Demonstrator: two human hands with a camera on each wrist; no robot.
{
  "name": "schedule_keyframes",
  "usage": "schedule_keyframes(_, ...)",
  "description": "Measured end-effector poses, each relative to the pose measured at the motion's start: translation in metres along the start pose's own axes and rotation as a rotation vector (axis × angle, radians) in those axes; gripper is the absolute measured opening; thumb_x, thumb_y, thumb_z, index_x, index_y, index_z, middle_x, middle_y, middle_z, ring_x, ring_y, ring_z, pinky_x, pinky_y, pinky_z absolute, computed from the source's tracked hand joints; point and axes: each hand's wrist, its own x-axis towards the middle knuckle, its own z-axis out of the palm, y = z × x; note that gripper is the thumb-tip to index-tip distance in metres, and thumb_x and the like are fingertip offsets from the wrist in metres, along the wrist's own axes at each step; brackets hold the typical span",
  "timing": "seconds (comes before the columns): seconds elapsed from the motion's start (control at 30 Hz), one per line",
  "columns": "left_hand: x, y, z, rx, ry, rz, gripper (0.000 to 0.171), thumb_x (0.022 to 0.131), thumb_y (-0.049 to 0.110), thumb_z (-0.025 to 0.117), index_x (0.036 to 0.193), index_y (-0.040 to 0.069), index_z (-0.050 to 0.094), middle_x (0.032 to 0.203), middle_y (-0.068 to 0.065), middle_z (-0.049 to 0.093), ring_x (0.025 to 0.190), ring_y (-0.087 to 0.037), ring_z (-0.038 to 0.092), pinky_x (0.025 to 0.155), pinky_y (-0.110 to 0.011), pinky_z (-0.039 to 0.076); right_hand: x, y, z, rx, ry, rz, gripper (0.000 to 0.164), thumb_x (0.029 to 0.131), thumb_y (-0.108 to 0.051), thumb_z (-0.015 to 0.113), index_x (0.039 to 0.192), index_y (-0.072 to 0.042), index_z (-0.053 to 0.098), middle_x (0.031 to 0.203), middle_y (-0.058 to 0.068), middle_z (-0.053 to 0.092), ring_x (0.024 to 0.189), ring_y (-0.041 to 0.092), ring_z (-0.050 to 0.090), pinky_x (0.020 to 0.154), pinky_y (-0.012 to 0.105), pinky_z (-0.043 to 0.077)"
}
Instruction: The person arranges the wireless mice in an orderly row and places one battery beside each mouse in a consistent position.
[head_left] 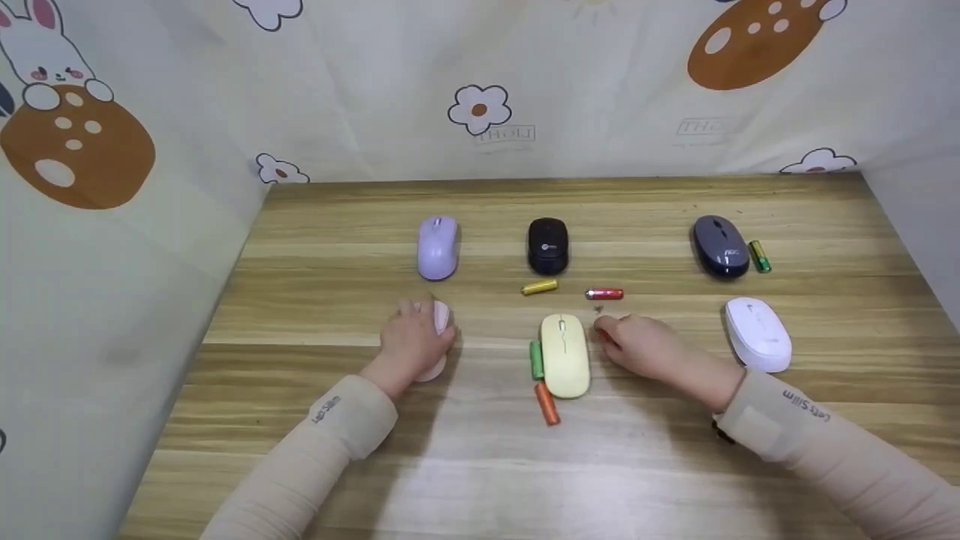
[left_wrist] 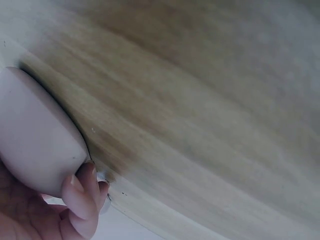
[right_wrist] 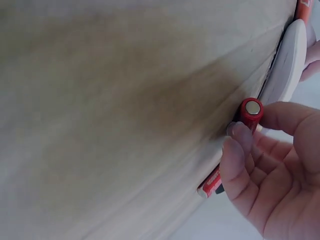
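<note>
Head: left hand (head_left: 412, 339) grips mouse (head_left: 441, 318) beneath; right wrist: right hand (right_wrist: 280, 172) pinches red battery (right_wrist: 251, 109).

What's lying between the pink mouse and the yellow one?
In the head view, between the pink mouse and the yellow mouse lies a green battery, with an orange battery nearer the person.

The surface (head_left: 480, 465) is showing wood-like grain and a smooth sheen, reflecting light on the near side. The pink mouse (left_wrist: 37, 130) and yellow mouse (head_left: 566, 360) are looking like smooth, matt plastic; on the far right, the grey mouse (head_left: 720, 244) is catching glossy highlights. The held red battery (right_wrist: 251, 110) is baring a shiny metal end. The far backdrop (head_left: 375, 90) is hanging in soft creases, resembling cloth or plastic.
</note>
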Motion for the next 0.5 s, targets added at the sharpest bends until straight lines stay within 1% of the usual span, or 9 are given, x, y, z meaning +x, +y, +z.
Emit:
schedule_keyframes(0.1, 0.0003, -0.0002, -0.0001, -0.002, -0.002, 0.001, 0.066, 0.075, 0.049, 0.044, 0.122, 0.003, 0.036, 0.102, -0.024, 0.041, 0.081, -0.030, 0.048, 0.061, -0.039, 0.043, 0.0001, -0.0020, 0.0009, 0.038, 0.019, 0.067, 0.014, 0.075, -0.012, 0.052, 0.085, -0.001, 0.052, 0.054, 0.006, 0.047, 0.046, 0.018, 0.046, 0.042, 0.032, 0.039)
schedule_keyframes(0.23, 0.0010, -0.0006, -0.0003, -0.002, -0.022, 0.002, 0.066, 0.076, 0.049, 0.043, 0.122, 0.003, 0.034, 0.103, -0.023, 0.041, 0.084, -0.030, 0.046, 0.063, -0.039, 0.043, 0.0003, -0.0034, 0.0026, 0.096, 0.015, 0.151, 0.013, 0.071, -0.010, 0.055, 0.079, 0.000, 0.049, 0.056, 0.005, 0.045, 0.050, 0.018, 0.045, 0.045, 0.031, 0.039)
schedule_keyframes(0.33, 0.0016, -0.0010, -0.0009, 0.016, -0.047, 0.007, 0.066, 0.076, 0.049, 0.041, 0.123, 0.003, 0.033, 0.103, -0.022, 0.042, 0.084, -0.029, 0.046, 0.065, -0.039, 0.042, -0.0002, -0.0040, 0.0033, 0.115, 0.012, 0.176, 0.010, 0.069, -0.008, 0.055, 0.072, -0.003, 0.047, 0.057, 0.004, 0.044, 0.052, 0.019, 0.045, 0.046, 0.031, 0.039)
schedule_keyframes(0.43, 0.0016, -0.0007, -0.0013, 0.035, -0.067, 0.011, 0.066, 0.077, 0.050, 0.039, 0.123, 0.003, 0.032, 0.103, -0.022, 0.042, 0.083, -0.028, 0.046, 0.065, -0.038, 0.042, -0.0025, -0.0026, -0.0003, 0.130, 0.000, 0.193, 0.010, 0.068, -0.006, 0.055, 0.068, -0.005, 0.045, 0.056, 0.003, 0.042, 0.052, 0.018, 0.042, 0.045, 0.029, 0.036)
schedule_keyframes(0.5, 0.0012, -0.0003, -0.0015, 0.037, -0.066, 0.009, 0.066, 0.077, 0.050, 0.039, 0.123, 0.003, 0.032, 0.103, -0.022, 0.042, 0.084, -0.029, 0.046, 0.065, -0.038, 0.042, -0.0050, 0.0008, -0.0063, 0.144, -0.013, 0.213, 0.009, 0.068, -0.006, 0.054, 0.070, -0.005, 0.046, 0.056, 0.002, 0.041, 0.051, 0.017, 0.041, 0.043, 0.027, 0.034)
